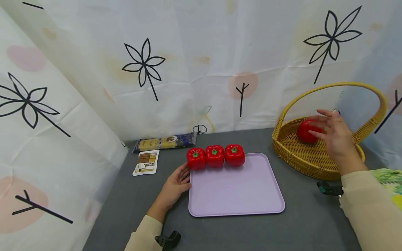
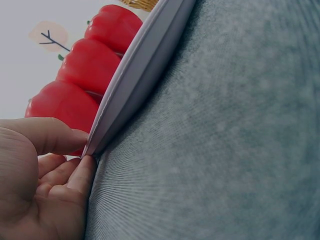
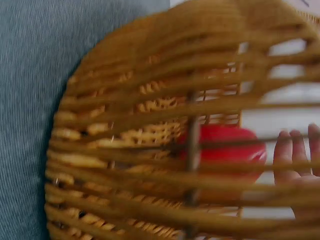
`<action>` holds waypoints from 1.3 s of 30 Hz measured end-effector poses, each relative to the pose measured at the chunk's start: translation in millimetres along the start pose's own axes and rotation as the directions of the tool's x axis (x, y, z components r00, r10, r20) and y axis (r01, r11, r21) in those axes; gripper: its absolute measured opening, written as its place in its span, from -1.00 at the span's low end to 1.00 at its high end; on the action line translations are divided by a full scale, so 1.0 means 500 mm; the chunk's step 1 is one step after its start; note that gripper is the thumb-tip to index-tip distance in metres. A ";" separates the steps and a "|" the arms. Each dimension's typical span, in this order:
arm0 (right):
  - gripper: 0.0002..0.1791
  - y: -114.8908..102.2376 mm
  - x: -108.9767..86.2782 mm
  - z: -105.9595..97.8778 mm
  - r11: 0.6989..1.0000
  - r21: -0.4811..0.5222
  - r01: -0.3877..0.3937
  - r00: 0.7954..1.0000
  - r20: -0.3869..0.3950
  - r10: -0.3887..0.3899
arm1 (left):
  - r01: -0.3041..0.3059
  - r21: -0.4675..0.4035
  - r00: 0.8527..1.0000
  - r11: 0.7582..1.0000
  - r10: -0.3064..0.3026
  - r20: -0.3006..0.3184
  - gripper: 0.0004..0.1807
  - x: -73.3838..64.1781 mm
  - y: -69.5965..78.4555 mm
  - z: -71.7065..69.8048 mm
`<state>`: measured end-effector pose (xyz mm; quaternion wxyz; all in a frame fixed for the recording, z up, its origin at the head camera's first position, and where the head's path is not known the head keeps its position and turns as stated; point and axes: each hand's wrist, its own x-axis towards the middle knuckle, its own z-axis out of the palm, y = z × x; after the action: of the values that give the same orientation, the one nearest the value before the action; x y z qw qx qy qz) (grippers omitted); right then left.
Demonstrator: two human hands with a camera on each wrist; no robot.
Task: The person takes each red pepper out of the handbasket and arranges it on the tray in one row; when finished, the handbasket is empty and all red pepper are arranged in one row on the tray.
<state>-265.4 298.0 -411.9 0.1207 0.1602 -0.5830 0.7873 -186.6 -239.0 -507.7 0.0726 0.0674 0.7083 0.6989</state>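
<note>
A lilac tray (image 1: 238,191) lies on the table, with three red bell peppers (image 1: 215,156) in a row along its far edge. My left hand (image 1: 172,186) is at the tray's left side. In the left wrist view, its thumb and fingers (image 2: 65,172) pinch the tray's rim. My right hand (image 1: 336,137) is above the yellow wicker basket (image 1: 301,162), its fingers spread and holding nothing. Another red bell pepper (image 1: 307,131) sits inside the basket, close to those fingers. Through the blurred wicker in the right wrist view, the fingertips (image 3: 282,150) appear apart from that pepper.
At the back left lie a long blue-and-yellow packet (image 1: 166,142) and a small white-and-brown pouch (image 1: 146,162). The basket's tall handle (image 1: 339,84) arches over it. Green patterned cloth (image 1: 387,183) lies at the right. A printed white curtain (image 1: 201,62) hangs behind the table.
</note>
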 end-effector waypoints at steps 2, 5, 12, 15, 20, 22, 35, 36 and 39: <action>-0.50 0.005 0.000 -0.012 0.999 0.037 -0.011 0.999 -0.045 0.012 | 0.000 0.000 1.000 1.000 0.000 0.002 -0.07 0.000 0.000 0.000; -0.50 0.011 0.000 -0.024 0.993 0.113 -0.020 0.991 -0.130 0.035 | -0.002 0.001 1.000 1.000 0.002 0.005 -0.07 0.000 -0.001 0.000; -0.58 0.011 0.003 -0.030 0.998 0.045 -0.036 0.960 -0.277 0.047 | -0.005 -0.003 1.000 1.000 0.005 -0.004 -0.08 0.001 -0.001 0.000; -0.64 0.011 0.005 -0.032 0.994 -0.070 -0.087 0.958 -0.279 0.064 | -0.003 -0.001 1.000 1.000 0.003 -0.003 -0.08 0.000 0.001 0.000; -0.49 0.019 0.012 -0.039 0.919 -0.324 -0.223 0.964 -0.212 0.159 | -0.003 -0.006 1.000 1.000 0.003 0.003 -0.07 0.003 -0.001 -0.001; -0.31 0.022 0.017 -0.041 0.863 -0.425 -0.273 0.960 -0.181 0.214 | -0.003 -0.004 1.000 1.000 0.003 0.005 -0.08 0.003 -0.002 -0.002; 0.11 0.040 0.025 -0.051 0.511 -0.798 -0.321 0.923 -0.143 0.357 | 0.009 0.004 1.000 1.000 -0.009 0.003 -0.08 -0.001 0.001 -0.001; 0.09 0.044 0.025 -0.053 0.498 -0.808 -0.314 0.925 -0.144 0.351 | 0.009 0.004 1.000 1.000 -0.009 0.001 -0.07 0.000 0.001 0.000; 0.03 0.051 0.024 -0.055 0.471 -0.829 -0.300 0.931 -0.146 0.336 | 0.011 0.007 1.000 1.000 -0.011 0.002 -0.07 0.000 0.003 0.000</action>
<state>-289.2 316.7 -437.1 0.0236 -0.0140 -0.9094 0.4150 -186.3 -239.0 -506.4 0.0771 0.0647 0.7110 0.6959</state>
